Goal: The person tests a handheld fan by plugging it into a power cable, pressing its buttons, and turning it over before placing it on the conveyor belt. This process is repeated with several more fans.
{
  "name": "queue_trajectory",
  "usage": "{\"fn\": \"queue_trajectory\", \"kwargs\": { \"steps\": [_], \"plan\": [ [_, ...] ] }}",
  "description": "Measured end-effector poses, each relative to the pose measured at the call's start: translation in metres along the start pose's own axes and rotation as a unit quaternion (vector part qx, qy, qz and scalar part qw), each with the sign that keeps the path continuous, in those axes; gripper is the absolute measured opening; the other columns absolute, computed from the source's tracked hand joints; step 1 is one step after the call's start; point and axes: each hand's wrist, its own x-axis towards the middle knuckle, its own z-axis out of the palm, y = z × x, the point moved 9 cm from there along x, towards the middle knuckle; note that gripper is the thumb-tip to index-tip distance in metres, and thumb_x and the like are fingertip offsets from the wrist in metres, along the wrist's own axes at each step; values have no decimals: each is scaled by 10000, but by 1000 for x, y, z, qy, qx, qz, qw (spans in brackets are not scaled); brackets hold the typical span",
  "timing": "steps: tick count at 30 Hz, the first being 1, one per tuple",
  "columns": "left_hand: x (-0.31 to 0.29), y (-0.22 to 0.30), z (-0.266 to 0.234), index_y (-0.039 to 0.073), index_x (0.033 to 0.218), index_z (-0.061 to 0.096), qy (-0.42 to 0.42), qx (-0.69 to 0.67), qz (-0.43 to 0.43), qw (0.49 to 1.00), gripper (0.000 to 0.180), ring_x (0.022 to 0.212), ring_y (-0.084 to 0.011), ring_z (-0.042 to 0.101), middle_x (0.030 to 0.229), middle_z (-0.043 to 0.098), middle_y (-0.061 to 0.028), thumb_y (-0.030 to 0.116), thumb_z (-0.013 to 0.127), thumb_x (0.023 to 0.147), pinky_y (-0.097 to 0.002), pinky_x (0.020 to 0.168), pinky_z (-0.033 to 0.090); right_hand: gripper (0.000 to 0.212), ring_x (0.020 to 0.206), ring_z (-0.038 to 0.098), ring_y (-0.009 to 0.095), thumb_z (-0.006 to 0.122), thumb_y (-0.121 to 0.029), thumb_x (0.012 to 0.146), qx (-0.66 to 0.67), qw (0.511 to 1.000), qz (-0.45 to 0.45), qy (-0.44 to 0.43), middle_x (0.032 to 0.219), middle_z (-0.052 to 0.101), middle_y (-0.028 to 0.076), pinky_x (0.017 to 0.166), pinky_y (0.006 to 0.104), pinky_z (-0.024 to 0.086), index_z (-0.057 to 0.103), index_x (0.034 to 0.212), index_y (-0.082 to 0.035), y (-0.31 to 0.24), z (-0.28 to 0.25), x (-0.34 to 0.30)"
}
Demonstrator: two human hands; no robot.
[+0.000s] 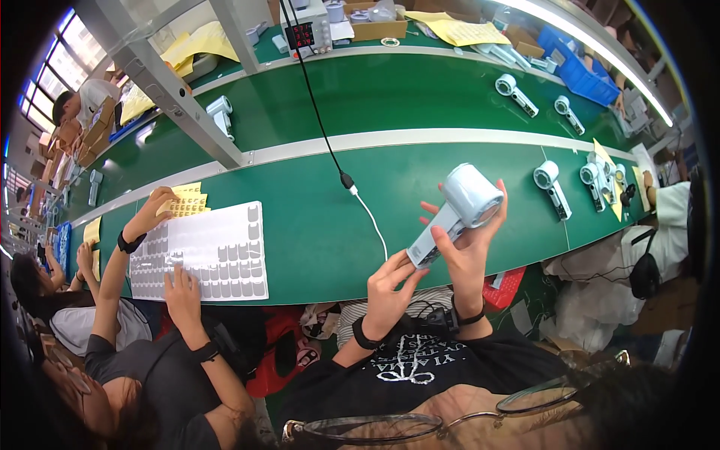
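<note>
A light blue handheld fan [465, 202] is tilted above the near edge of the green table, its round head up and to the right. My right hand [472, 255] is closed around it near the head and neck, thumb across the front. At the lower end of the handle, my left hand [390, 292] has its fingers pinched together against it. A thin white cable [373, 217] hangs from a black connector [346, 181] and runs down behind my left fingers. Its end is hidden, so I cannot tell whether it is held or plugged in.
To the left, a co-worker's hands [182, 296] work over a white sheet of grey stickers [232, 240], beside yellow sheets [189, 201]. More handheld fans [553, 189] lie on the right and on the far belt [375, 94]. A metal post [180, 94] rises at left; a blue bin [577, 67] is far right.
</note>
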Motion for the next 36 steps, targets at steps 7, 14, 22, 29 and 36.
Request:
{"fn": "queue_trajectory", "kwargs": {
  "steps": [7,14,22,29,36],
  "plan": [
    [-8,18,5,-39,891,670,4,195,123,973,127,785,-287,649,1078,659,-160,21,708,786,-351,685,526,727,1003,627,327,586,-16,892,-23,997,-65,47,1272,485,227,818,448,556,143,1448,-163,-18,-22,8],
    [-15,14,-24,-27,858,680,48,232,90,967,116,819,-269,670,1072,674,-145,21,731,765,-333,709,538,652,894,644,268,616,-203,911,78,966,-208,-128,1155,561,201,750,352,534,254,1439,-79,-120,-94,61],
    [-19,13,-41,-22,870,682,75,227,89,967,124,840,-264,675,1047,682,-135,45,731,778,-326,715,540,930,886,663,294,753,-182,789,-257,932,-237,-94,1127,603,186,803,384,544,149,1494,-113,-54,-25,177],
    [-12,-1,-61,-28,887,661,69,186,59,978,125,786,-243,679,1028,686,-134,55,712,808,-312,675,536,988,1123,550,424,734,-192,760,-599,788,10,-139,1386,369,250,901,477,487,73,1494,-153,129,-22,301],
    [-8,-14,-93,-46,892,636,101,142,-3,985,119,723,-200,659,1004,692,-129,49,686,839,-282,652,522,947,1257,409,420,747,-273,762,-711,697,-76,-43,1426,315,209,895,732,333,146,1482,-136,174,28,318]
  ]
}}
